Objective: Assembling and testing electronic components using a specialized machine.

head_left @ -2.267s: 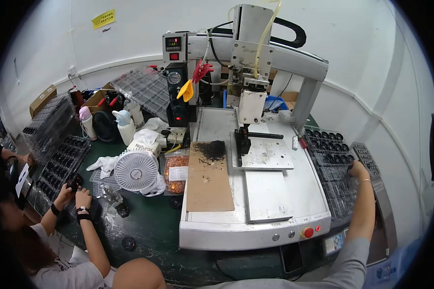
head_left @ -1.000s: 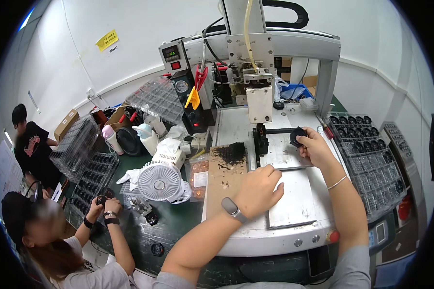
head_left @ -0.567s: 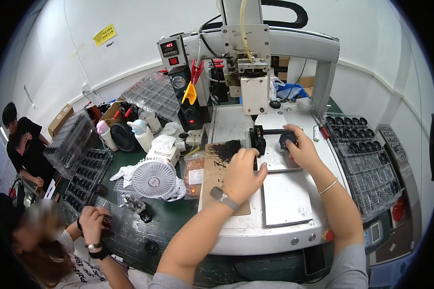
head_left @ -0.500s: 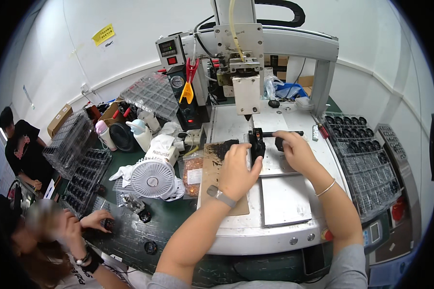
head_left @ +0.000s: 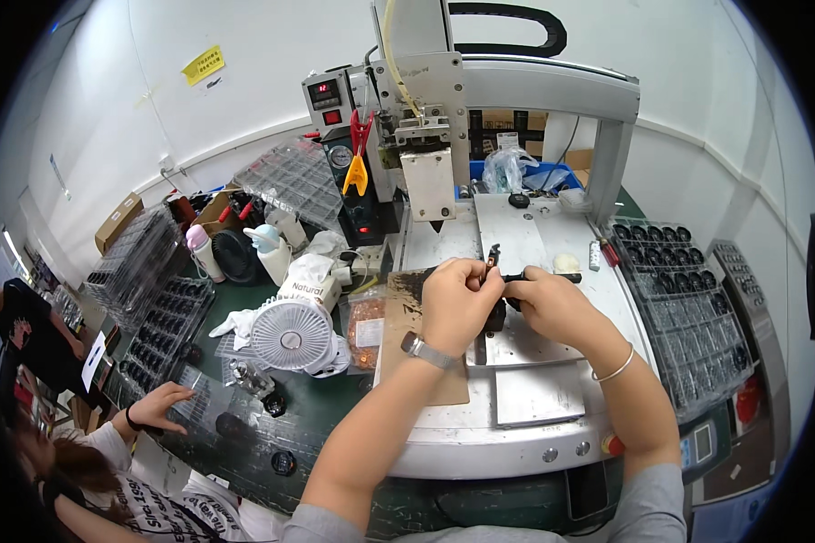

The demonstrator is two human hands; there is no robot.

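Observation:
Both hands meet at a black fixture [head_left: 495, 319] on the sliding plate of a benchtop dispensing machine. My left hand [head_left: 462, 303] is closed in a pinch at the fixture's upper left, beside a small upright black piece with an orange-brown spot [head_left: 493, 256]. Whatever its fingertips grip is hidden. My right hand [head_left: 557, 306] has its fingers curled over a black rod [head_left: 566, 278] that sticks out to the right of the fixture. The machine's dispensing head [head_left: 427, 181], with its dark pointed nozzle, hangs behind my left hand, apart from it.
A stained brown board [head_left: 426, 385] lies left of the fixture. Further left stand a white fan [head_left: 292, 335], bottles and stacked clear trays [head_left: 136, 271]. Trays of round black parts [head_left: 666, 258] lie at right. A co-worker's hand [head_left: 160, 409] rests over the bench at lower left.
The dispensing head has shifted left, and the fixture's plate has come nearer to me. My left fingers have closed into a pinch; my right hand has drawn nearer. The co-worker's raised hand has dropped.

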